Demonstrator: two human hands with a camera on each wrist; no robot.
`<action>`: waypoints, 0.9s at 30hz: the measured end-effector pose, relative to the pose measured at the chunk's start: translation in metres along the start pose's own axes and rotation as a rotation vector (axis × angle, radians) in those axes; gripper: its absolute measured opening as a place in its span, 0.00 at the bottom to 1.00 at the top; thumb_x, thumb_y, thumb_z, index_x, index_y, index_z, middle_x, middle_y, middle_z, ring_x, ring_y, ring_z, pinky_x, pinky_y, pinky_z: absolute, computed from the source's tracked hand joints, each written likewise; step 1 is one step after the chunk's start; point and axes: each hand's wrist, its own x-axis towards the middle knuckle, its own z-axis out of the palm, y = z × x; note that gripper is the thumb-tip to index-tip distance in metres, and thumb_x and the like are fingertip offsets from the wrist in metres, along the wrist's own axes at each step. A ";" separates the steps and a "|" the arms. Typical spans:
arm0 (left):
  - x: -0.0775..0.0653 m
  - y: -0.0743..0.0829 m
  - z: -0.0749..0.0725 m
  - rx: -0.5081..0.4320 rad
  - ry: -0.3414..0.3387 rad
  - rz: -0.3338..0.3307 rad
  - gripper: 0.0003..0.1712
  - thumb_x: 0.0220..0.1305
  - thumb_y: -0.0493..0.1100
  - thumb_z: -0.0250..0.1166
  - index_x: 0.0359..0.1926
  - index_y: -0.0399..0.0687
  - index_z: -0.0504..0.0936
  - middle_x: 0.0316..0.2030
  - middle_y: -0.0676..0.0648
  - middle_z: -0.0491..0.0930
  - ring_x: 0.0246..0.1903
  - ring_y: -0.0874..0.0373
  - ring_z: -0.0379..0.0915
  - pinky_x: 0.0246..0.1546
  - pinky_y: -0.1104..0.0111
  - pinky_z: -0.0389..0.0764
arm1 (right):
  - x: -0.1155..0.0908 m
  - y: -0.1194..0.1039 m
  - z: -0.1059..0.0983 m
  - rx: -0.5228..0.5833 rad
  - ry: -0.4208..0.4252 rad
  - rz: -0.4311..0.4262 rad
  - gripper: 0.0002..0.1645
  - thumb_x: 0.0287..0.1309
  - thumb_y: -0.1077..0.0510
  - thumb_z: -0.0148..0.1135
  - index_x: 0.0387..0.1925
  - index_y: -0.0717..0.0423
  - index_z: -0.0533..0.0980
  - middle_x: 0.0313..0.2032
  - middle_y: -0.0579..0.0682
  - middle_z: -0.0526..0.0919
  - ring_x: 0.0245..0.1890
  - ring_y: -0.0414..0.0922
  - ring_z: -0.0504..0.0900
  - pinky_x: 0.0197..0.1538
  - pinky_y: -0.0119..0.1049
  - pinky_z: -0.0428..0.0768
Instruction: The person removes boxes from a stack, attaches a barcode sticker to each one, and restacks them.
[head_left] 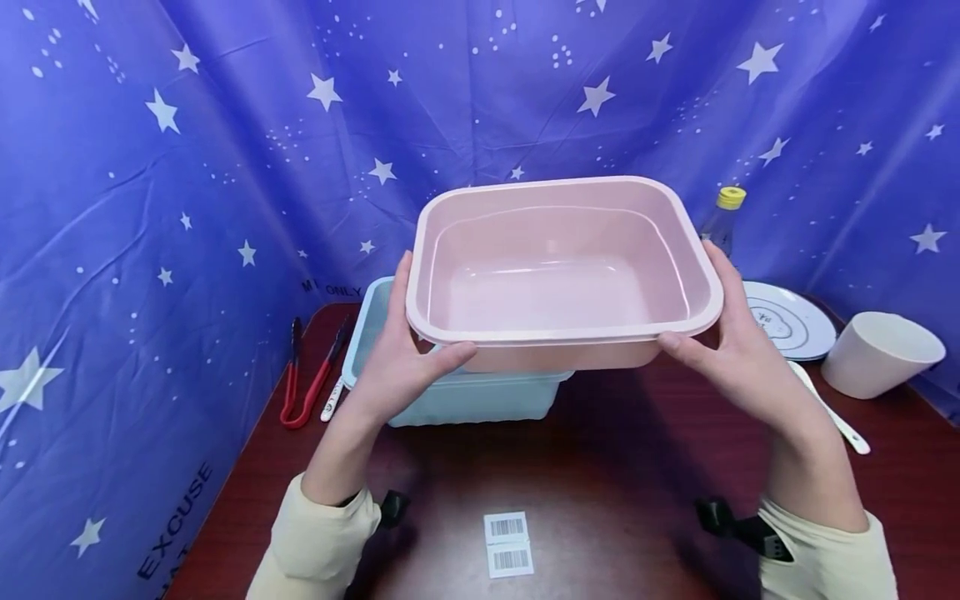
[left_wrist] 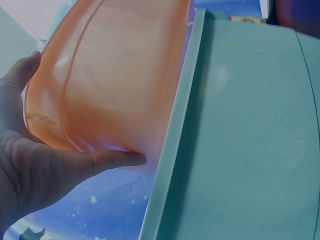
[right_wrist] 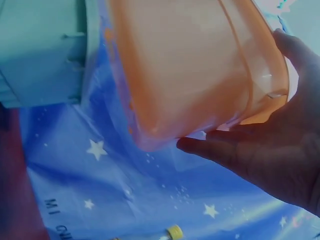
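Head view: the left hand (head_left: 397,362) and right hand (head_left: 742,358) are holding a pink basin (head_left: 551,304) above the surface (head_left: 600,492), their fingers pinching its opposite ends. A light-blue basin (head_left: 476,404) is standing partly behind it, near the surface's far left corner. Red tongs (head_left: 296,421) are lying by the left edge; a white cup (head_left: 873,358) is sitting near the right edge. A blue star-patterned curtain (head_left: 465,92) is hanging behind and alongside.

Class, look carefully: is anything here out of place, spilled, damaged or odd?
Nothing visible looks spilled or damaged. One oddity: the held basin looks pink in the head view but orange in both wrist views, probably a camera colour effect.
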 end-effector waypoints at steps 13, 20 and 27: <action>0.013 -0.006 0.037 -0.107 -0.035 -0.034 0.69 0.53 0.35 0.75 0.81 0.59 0.34 0.78 0.44 0.46 0.68 0.35 0.60 0.61 0.54 0.73 | -0.015 0.010 -0.042 -0.101 -0.029 0.076 0.58 0.63 0.69 0.61 0.80 0.43 0.37 0.71 0.60 0.52 0.61 0.40 0.64 0.51 0.18 0.66; 0.019 -0.010 0.055 -0.113 -0.068 -0.027 0.69 0.54 0.36 0.75 0.81 0.60 0.34 0.78 0.45 0.45 0.69 0.37 0.59 0.62 0.51 0.72 | -0.024 0.010 -0.060 -0.125 -0.028 0.140 0.58 0.65 0.67 0.61 0.80 0.37 0.36 0.74 0.53 0.45 0.64 0.40 0.59 0.52 0.19 0.64; 0.022 -0.013 0.070 -0.127 -0.083 -0.021 0.70 0.54 0.38 0.76 0.81 0.60 0.33 0.78 0.45 0.47 0.69 0.38 0.59 0.64 0.54 0.70 | -0.033 0.010 -0.074 -0.111 -0.021 0.179 0.57 0.68 0.67 0.58 0.80 0.35 0.34 0.74 0.50 0.46 0.66 0.40 0.57 0.54 0.19 0.63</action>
